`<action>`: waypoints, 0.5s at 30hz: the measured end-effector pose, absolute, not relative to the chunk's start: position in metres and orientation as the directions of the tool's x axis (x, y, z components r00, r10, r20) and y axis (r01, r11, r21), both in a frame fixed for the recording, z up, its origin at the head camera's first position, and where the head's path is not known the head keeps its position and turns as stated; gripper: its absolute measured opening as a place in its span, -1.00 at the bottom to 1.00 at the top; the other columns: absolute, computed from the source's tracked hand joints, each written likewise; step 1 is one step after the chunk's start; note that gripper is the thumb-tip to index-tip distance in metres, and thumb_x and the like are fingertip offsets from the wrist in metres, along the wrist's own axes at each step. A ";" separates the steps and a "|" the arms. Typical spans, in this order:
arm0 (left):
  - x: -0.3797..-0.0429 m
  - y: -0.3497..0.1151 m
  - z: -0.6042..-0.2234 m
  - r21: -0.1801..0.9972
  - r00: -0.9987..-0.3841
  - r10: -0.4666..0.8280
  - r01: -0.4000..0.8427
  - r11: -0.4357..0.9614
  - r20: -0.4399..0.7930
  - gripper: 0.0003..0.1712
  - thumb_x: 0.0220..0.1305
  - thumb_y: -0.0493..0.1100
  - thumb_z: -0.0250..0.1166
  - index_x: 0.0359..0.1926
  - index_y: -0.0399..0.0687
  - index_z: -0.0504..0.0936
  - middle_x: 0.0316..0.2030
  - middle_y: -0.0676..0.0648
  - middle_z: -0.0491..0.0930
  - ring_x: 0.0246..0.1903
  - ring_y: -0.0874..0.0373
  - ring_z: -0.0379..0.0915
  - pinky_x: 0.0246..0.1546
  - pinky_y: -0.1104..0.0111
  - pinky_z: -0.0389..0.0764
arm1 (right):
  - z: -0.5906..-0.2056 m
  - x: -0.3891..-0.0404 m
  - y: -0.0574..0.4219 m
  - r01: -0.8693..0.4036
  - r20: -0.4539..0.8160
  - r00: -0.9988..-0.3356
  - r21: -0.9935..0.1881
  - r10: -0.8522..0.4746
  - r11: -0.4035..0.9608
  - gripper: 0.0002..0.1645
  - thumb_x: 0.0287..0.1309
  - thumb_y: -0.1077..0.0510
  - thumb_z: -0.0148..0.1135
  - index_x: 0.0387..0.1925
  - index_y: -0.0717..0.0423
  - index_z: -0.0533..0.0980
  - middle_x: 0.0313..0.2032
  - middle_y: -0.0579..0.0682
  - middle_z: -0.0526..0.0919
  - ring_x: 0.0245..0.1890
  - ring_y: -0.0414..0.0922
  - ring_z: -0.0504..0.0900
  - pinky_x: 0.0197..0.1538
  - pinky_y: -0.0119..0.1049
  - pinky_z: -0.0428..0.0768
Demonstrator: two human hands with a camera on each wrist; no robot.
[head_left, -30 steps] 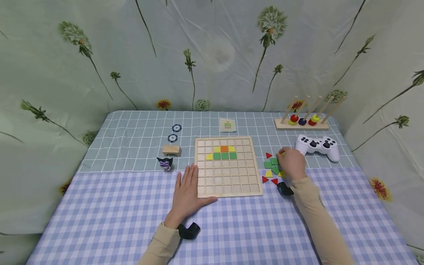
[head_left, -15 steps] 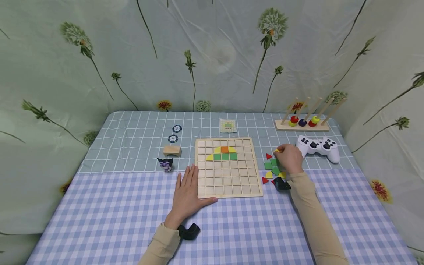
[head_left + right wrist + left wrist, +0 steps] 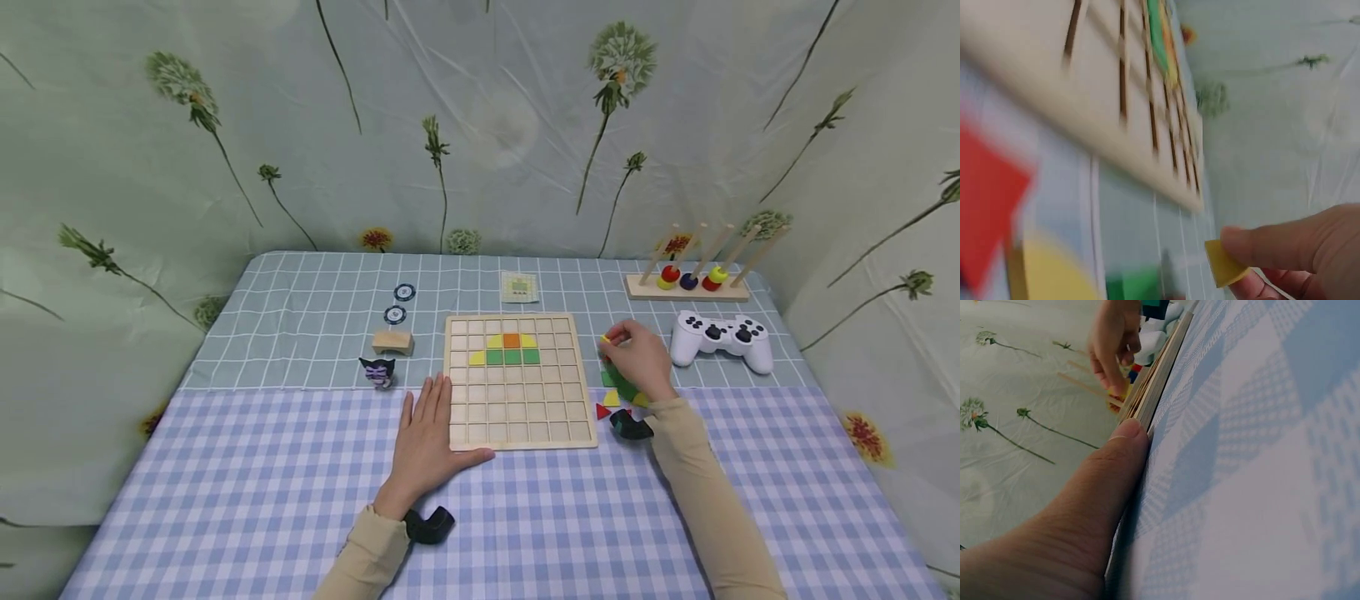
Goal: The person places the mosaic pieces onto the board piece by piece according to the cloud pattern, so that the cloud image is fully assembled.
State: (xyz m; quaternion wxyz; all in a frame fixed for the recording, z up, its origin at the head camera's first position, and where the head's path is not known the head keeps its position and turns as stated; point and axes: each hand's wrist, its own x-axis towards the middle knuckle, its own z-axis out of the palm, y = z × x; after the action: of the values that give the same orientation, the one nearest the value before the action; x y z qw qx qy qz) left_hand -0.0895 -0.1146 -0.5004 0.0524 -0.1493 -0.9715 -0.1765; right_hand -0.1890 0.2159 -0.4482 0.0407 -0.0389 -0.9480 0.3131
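Pinching a small yellow piece [image 3: 1225, 265] in a grip clamped between thumb and fingers, the right hand [image 3: 637, 358] held it near the right edge of the wooden grid board [image 3: 517, 412], apart from the wood. Within the grid, an orange square [image 3: 512, 341] lay between two yellow pieces; the row below it had a third yellow piece at its left end, followed by three green squares [image 3: 512, 357]. The left hand [image 3: 426, 442] rested at the board's near left corner, its fingers straight with their tips at the left edge, its thumb spread apart from them and touching the near edge.

Below and beside the right hand lay loose pieces, partly covered by it: green ones [image 3: 621, 385], a yellow one [image 3: 612, 398] and a red triangle [image 3: 603, 412] among them. Beyond the board was a small printed card [image 3: 519, 287]. Farther right sat a white game controller [image 3: 722, 340], with a pegged stand [image 3: 687, 288] of coloured beads behind it. Left of the board stood a small dark-eared figurine [image 3: 378, 372], an arched wooden block [image 3: 392, 342] and two round discs [image 3: 394, 315]. Checked cloth covered the bench [image 3: 562, 525], and a dandelion-printed curtain [image 3: 495, 192] hung behind.
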 end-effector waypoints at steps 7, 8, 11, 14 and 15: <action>-0.090 -0.114 -0.500 0.324 -0.950 0.275 0.310 0.894 0.149 0.45 -0.16 0.61 0.18 0.46 -0.31 -0.11 0.44 -0.23 -0.08 0.43 -0.06 -0.28 0.36 0.04 -0.30 | -0.449 -0.189 0.186 -0.101 0.101 -0.994 -0.701 -0.043 0.706 -0.78 0.01 0.14 0.42 -0.41 0.20 0.56 -0.45 0.06 0.61 -0.47 -0.03 0.48 -0.45 -0.26 0.33; -0.090 -0.114 -0.500 0.323 -0.950 0.275 0.309 0.894 0.147 0.45 -0.16 0.61 0.18 0.46 -0.31 -0.11 0.44 -0.22 -0.08 0.43 -0.06 -0.28 0.36 0.04 -0.30 | -0.450 -0.189 0.183 -0.116 0.101 -0.993 -0.713 -0.063 0.691 -0.78 0.00 0.15 0.43 -0.42 0.20 0.56 -0.46 0.04 0.61 -0.47 -0.03 0.48 -0.45 -0.26 0.34; -0.090 -0.114 -0.500 0.324 -0.951 0.274 0.308 0.895 0.145 0.45 -0.17 0.61 0.19 0.46 -0.31 -0.11 0.44 -0.22 -0.08 0.43 -0.06 -0.29 0.36 0.04 -0.30 | -0.453 -0.190 0.174 -0.120 0.076 -0.993 -0.737 -0.095 0.666 -0.78 -0.02 0.13 0.45 -0.44 0.16 0.57 -0.48 0.00 0.61 -0.48 -0.07 0.47 -0.46 -0.27 0.33; -0.090 -0.114 -0.501 0.323 -0.951 0.273 0.306 0.896 0.144 0.45 -0.17 0.60 0.19 0.46 -0.31 -0.11 0.44 -0.22 -0.08 0.43 -0.05 -0.29 0.36 0.04 -0.30 | -0.456 -0.192 0.168 -0.120 0.056 -0.992 -0.742 -0.117 0.660 -0.79 -0.01 0.12 0.45 -0.43 0.15 0.59 -0.49 -0.04 0.60 -0.48 -0.08 0.44 -0.45 -0.29 0.33; -0.090 -0.114 -0.501 0.322 -0.951 0.274 0.307 0.896 0.145 0.45 -0.17 0.60 0.19 0.46 -0.31 -0.11 0.44 -0.22 -0.08 0.43 -0.05 -0.29 0.36 0.04 -0.30 | -0.456 -0.192 0.166 -0.118 0.050 -0.991 -0.743 -0.121 0.659 -0.80 -0.01 0.12 0.45 -0.43 0.15 0.60 -0.50 -0.05 0.60 -0.48 -0.09 0.43 -0.44 -0.29 0.33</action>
State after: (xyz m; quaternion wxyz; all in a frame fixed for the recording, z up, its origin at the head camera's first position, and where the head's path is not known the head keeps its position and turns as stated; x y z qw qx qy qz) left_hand -0.0897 -0.1141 -0.5008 0.0480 -0.1492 -0.9724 -0.1727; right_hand -0.1917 0.1661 -0.4562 -0.0018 0.0658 -0.9107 0.4078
